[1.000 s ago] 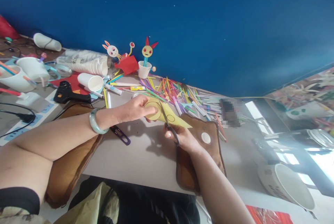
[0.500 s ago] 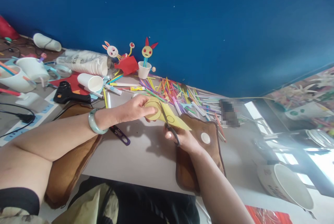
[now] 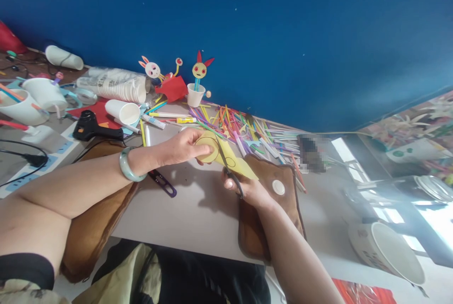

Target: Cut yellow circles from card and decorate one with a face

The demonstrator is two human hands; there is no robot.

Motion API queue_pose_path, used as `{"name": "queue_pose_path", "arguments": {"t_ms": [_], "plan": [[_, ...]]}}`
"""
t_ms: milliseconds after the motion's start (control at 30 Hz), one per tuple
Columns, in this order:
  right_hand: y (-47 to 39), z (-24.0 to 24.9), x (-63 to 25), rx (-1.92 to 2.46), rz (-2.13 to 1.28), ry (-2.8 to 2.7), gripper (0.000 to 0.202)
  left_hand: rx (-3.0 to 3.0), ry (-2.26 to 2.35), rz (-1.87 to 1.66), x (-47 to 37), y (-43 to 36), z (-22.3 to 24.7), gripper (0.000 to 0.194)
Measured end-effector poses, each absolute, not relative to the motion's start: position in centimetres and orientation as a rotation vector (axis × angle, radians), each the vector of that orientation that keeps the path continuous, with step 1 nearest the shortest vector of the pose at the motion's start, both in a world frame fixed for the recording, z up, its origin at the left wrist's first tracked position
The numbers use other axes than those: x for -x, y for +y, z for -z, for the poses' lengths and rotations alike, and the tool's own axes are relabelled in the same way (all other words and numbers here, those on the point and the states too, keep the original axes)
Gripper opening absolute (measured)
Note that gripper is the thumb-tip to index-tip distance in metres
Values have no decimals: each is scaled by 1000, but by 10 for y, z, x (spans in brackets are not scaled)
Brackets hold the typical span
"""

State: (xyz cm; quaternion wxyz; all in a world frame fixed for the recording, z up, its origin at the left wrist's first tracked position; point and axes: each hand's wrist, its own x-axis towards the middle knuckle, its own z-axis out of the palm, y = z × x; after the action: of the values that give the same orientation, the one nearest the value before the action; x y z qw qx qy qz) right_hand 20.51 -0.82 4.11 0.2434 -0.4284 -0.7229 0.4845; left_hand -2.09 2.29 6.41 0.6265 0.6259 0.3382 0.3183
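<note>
My left hand [image 3: 186,147] pinches a piece of yellow paper [image 3: 236,161] marked with drawn circles, its thumb lying on the larger circle. My right hand [image 3: 249,190] has its fingers in the handles of dark scissors [image 3: 226,164]. The scissor blades lie against the paper, beside the larger circle and next to a smaller one. Both hands are above the table [image 3: 184,221]. A purple-handled cutter [image 3: 164,184] lies below my left wrist, and a small white disc [image 3: 278,187] rests on a brown cushion [image 3: 272,219] by my right hand.
Colourful sticks [image 3: 226,120] are scattered behind the hands. A paper cup [image 3: 196,95] holds a rabbit-eared figure near the blue wall. On the left are a black glue gun [image 3: 94,126], stacked cups [image 3: 116,84] and a power strip [image 3: 53,160]. A white bowl [image 3: 396,252] stands at right.
The yellow paper's right end has shifted slightly and bends a little more beside the scissors. Both hands stay in nearly the same place.
</note>
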Motion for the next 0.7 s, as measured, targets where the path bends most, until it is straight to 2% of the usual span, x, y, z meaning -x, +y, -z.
{"name": "queue_pose_path", "arguments": {"t_ms": [300,700], "plan": [[-7,-41,-206,1112,-1317,-2007,55,-1446,785,-736,21,22,-68,13],[-7,-41,-206,1140,-1362,-1989,58,-1515,778,-756,23,22,-68,16]]}}
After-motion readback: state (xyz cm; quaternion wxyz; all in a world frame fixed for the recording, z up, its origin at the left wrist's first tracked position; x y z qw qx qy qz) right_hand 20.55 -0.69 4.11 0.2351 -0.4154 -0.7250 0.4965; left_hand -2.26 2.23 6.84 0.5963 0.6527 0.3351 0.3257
